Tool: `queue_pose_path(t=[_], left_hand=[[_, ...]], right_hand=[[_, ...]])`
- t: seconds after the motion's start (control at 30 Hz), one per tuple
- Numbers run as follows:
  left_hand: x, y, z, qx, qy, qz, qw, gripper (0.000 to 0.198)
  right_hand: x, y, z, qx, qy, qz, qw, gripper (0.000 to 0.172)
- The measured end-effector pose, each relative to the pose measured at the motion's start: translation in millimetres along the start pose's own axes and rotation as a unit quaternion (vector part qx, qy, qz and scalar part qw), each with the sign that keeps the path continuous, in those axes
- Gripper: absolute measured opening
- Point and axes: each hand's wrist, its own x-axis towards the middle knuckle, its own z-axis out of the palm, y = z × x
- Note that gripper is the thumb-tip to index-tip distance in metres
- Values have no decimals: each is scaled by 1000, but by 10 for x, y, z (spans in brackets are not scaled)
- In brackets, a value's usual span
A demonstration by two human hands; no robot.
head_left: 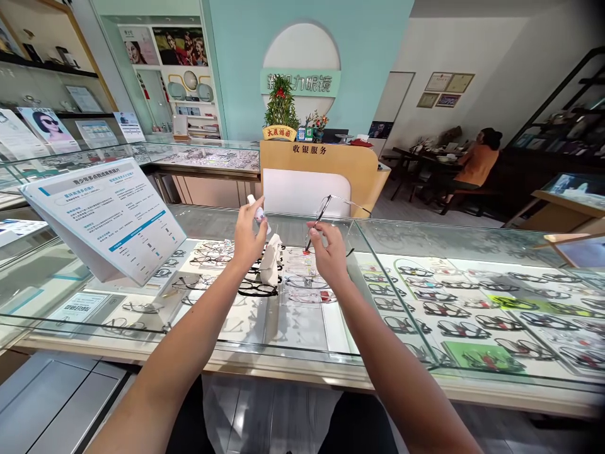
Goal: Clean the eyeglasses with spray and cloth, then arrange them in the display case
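My left hand (249, 236) is closed round a small bottle (258, 215) with a white top, held above the glass display counter (302, 343). My right hand (329, 251) pinches a pair of eyeglasses (323, 207) with a thin dark frame. They are tilted, with one temple stretching out to the right. Just below my left hand is a crumpled white cloth or tissue (271, 260); whether it rests on the glass or touches the hand, I cannot tell. Rows of eyeglasses (258, 288) lie in the case beneath both hands.
A printed stand-up sign (113, 214) stands on the counter at left. More eyeglasses (444, 309) fill the case at right. Beyond the counter are a wooden cashier desk (312, 157) with a plant (281, 104) and, farther right, a seated person (477, 161) in orange.
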Motion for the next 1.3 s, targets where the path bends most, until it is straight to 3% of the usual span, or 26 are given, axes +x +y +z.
queue_pose_path(t=[0.17,0.33,0.43,0.53,0.57,0.63,0.7,0.77,0.9,1.0,1.2,1.3], left_hand=[[-49,96,89,-273,-78,-28,958,98],[-60,120,152,-411,-180,-130,884,68],[-54,165,105,-493,-231,-183,819,66],[-25,223,11,-523,-272,-236,772,50],[-12,238,-17,-526,-281,-251,762,49],[13,256,-55,-525,-291,-271,752,67],[27,256,-56,-516,-286,-273,760,79],[26,242,-26,-503,-268,-263,779,79],[-17,192,65,-421,-203,-214,858,69],[-57,144,114,-346,-198,-172,901,66],[-69,64,159,-330,-203,-158,908,56],[-59,99,133,-329,-196,-150,912,60]], right_hand=[[24,-47,-32,56,-2,47,997,33],[44,-85,-52,96,-35,67,992,35],[61,-96,-60,138,-65,82,985,34],[76,-112,-71,185,-93,97,973,35],[78,-121,-75,196,-102,102,970,35],[75,-146,-80,213,-125,112,963,35],[64,-177,-78,228,-157,118,954,36],[48,-211,-69,245,-193,120,942,36],[22,-270,-54,265,-248,120,924,39],[15,-301,-55,275,-264,117,917,40],[10,-329,-61,284,-284,107,909,43],[14,-338,-77,278,-279,107,913,45]])
